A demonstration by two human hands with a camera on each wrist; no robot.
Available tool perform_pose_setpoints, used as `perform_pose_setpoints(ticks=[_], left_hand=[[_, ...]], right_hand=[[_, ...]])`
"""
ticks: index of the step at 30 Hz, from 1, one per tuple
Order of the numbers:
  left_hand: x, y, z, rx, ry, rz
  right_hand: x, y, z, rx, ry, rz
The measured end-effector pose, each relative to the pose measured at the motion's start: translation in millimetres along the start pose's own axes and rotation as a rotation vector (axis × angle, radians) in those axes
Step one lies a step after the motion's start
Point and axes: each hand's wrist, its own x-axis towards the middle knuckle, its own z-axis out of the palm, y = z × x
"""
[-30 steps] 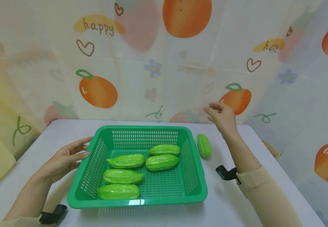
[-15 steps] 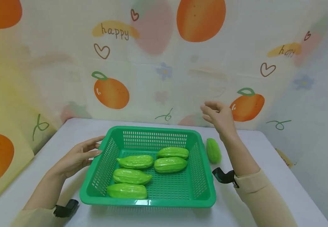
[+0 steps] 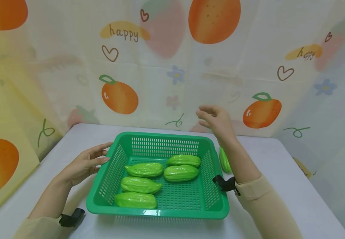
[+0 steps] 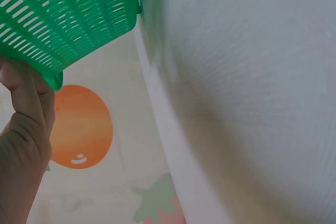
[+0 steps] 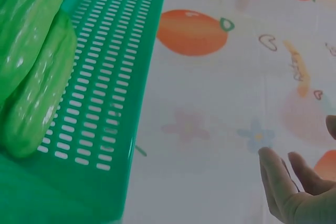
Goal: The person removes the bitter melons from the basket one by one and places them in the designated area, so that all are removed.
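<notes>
A green plastic basket [image 3: 157, 212] with slotted walls stands on the table, holding several glossy, ridged bitter melons [image 3: 140, 185], three of them in its left part. Another bitter melon [image 3: 224, 160] lies outside, by the right wall, partly hidden behind my right forearm. My left hand [image 3: 85, 165] touches the left rim from outside, thumb and fingers extended; in the left wrist view its fingers [image 4: 31, 87] meet the rim. My right hand [image 3: 217, 122] is raised beyond the basket's far right corner, fingers loosely bent, holding nothing.
A white cloth covers the table [image 3: 262, 156]. Behind it hangs a fruit-printed curtain [image 3: 160, 96], which also runs along both sides. Black wrist mounts [image 3: 226, 183] sit on both wrists, the right one overlapping the basket's right rim in the head view.
My right hand has moved left, from beyond the loose bitter melon toward the basket, its forearm now covering part of that melon. The head view has shifted. My left hand stays at the rim.
</notes>
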Motion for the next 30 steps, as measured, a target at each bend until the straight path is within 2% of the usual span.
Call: perform_pose_setpoints(ticks=[10,22,30], left_hand=[[-2.9,-4.3,-1.3,-0.041,-0.021,0.033],[-0.1,-3.5,-2.2,-0.006,-0.006,0.01],[0.3,-2.1,-0.7,-0.021,-0.016,0.022]], right_hand=[[8.7,-5,28,0.018,-0.119,0.037],[15.0,-4,55,0.14,-0.246,0.134],[12.9,4,76,0.091,-0.317,0.138]])
